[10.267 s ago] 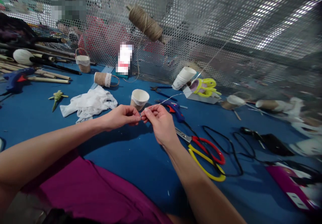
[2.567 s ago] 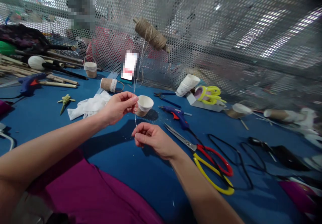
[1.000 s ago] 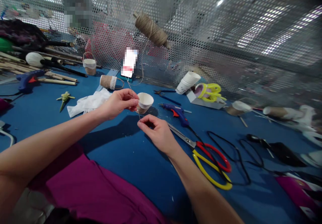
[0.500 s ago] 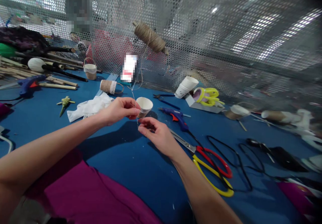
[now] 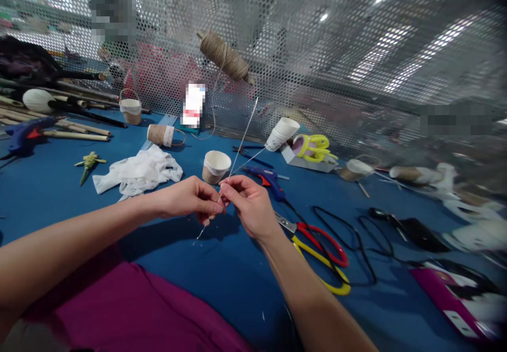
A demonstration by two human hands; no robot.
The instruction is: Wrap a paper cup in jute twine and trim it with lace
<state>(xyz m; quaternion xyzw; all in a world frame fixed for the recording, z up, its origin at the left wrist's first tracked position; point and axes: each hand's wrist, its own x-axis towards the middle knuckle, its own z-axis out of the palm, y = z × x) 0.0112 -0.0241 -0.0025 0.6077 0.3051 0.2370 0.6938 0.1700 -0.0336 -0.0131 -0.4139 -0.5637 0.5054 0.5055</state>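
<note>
My left hand [image 5: 194, 199] and my right hand [image 5: 251, 204] meet over the near middle of the blue table, fingertips almost touching. Both pinch a thin whitish wire [image 5: 244, 133]. Two loose strands fan out from my right fingers toward the upper right. Below my left fingers, a twisted tail slants down to the left. Just behind the hands stands a small twine-wrapped paper cup [image 5: 216, 164] with a pale band round its rim. A blue glue gun [image 5: 271, 181] lies right of the cup. Large scissors [image 5: 325, 241] with red and yellow handles lie beside my right wrist.
White lace [image 5: 140, 170] is heaped left of the cup. Pliers [image 5: 255, 155], stacked paper cups [image 5: 282, 133] and a box of yellow stems [image 5: 312, 157] stand behind. A twine spool [image 5: 224, 55] hangs on the mesh above a phone [image 5: 193, 104]. Black cables [image 5: 356, 230] cross the right.
Earlier my hands were apart, left above right, with the wire running between them. Now they are together, the twisted end points down-left, and the loose strands spread to the upper right.
</note>
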